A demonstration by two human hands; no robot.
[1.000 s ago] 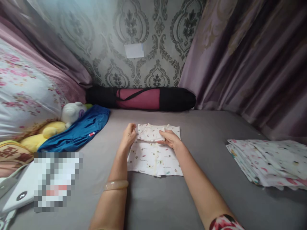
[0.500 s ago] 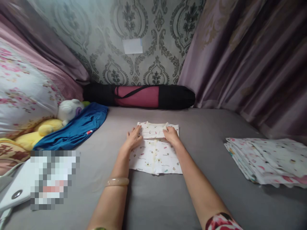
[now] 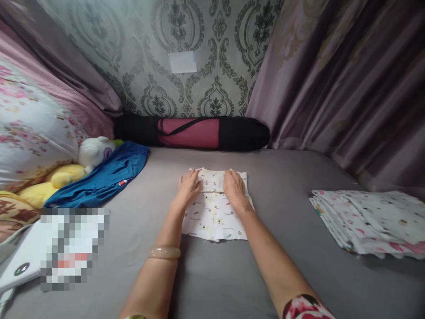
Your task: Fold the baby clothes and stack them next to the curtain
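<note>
A small white printed garment point(image 3: 212, 217) lies on the grey bed sheet, its far part folded over into a band across the top. My left hand point(image 3: 189, 187) rests flat on the left end of that band, fingers extended toward the wall. On the band's right end lies my right hand point(image 3: 235, 188), palm down with its fingers stretched out. Neither hand grips the cloth. A pale bangle point(image 3: 164, 253) circles my left wrist area.
Folded printed cloths point(image 3: 372, 221) are stacked at the right. A black and red long bag point(image 3: 189, 133) lies along the wall. At the left are blue cloth point(image 3: 102, 177), plush toys point(image 3: 94, 153), a floral pillow point(image 3: 33, 124) and a white device point(image 3: 23, 261), partly pixelated.
My right hand has let go of the folded edge and now lies flat on the band. My left hand has shifted slightly right, further onto the cloth.
</note>
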